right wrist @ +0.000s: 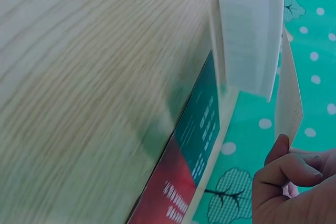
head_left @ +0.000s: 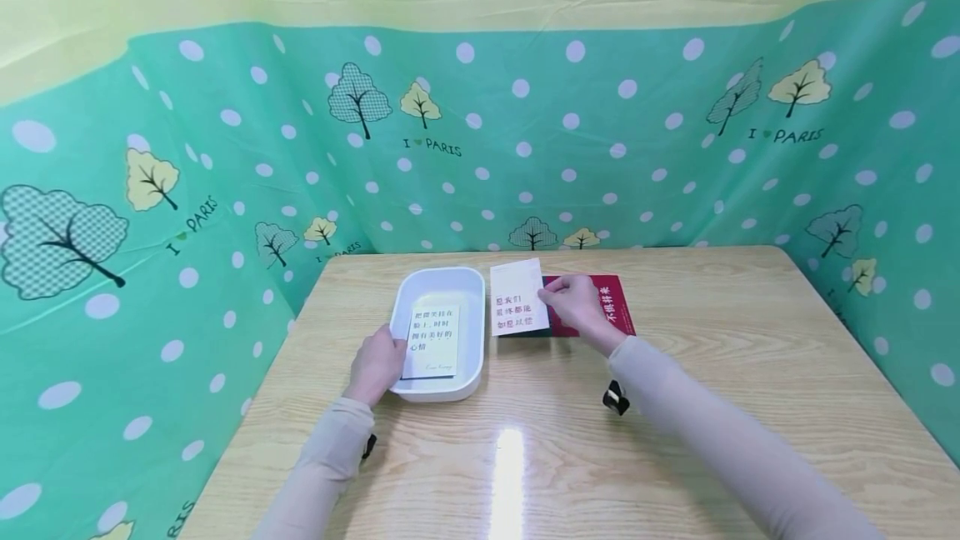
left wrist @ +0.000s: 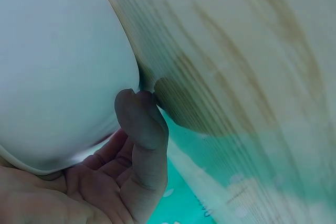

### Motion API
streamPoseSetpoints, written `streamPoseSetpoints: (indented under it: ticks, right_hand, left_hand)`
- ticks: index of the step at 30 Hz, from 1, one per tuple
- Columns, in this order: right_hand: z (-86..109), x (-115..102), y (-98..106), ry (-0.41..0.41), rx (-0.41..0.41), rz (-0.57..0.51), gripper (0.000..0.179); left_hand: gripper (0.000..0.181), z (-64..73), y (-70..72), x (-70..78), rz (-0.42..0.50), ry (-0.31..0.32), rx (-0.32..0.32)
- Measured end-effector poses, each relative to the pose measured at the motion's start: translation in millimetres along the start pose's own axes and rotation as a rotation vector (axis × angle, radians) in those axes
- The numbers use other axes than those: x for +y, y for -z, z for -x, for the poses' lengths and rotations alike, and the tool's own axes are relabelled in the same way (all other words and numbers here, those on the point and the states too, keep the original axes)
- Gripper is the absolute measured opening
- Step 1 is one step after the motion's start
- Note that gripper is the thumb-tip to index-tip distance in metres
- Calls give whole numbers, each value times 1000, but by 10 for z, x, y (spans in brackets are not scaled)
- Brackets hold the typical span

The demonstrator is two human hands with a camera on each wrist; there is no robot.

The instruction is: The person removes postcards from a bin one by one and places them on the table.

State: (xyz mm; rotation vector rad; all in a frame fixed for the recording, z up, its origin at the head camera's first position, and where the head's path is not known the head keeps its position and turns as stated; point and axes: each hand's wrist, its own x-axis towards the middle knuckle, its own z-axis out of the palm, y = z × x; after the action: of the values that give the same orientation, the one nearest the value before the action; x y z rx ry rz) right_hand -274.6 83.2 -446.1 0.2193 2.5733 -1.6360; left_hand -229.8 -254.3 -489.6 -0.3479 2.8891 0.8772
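A white plastic tub (head_left: 444,286) stands on the table, and inside it lies a white card with black writing (head_left: 431,344). My left hand (head_left: 375,367) grips the tub's left side; the left wrist view shows fingers and thumb at the tub wall (left wrist: 68,66). Between thumb and fingers my right hand (head_left: 576,302) pinches a white card with red writing (head_left: 517,298) by its right edge. This card is raised off the table, just right of the tub. Beneath it and the hand lie a red card (head_left: 618,307) and a dark green card (right wrist: 199,124), both partly covered in the head view.
The wooden table (head_left: 712,390) extends to the right and in front of the tub. A green, dotted curtain with trees (head_left: 525,140) hangs behind the table and on both sides.
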Motion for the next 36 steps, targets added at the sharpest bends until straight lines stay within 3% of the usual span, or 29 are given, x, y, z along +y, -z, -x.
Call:
streamPoseSetpoints:
  ticks: [36]
  right_hand:
    - [-88, 436, 596, -18, 36, 71, 32]
  left_hand:
    - [40, -7, 12, 21, 3, 8, -11]
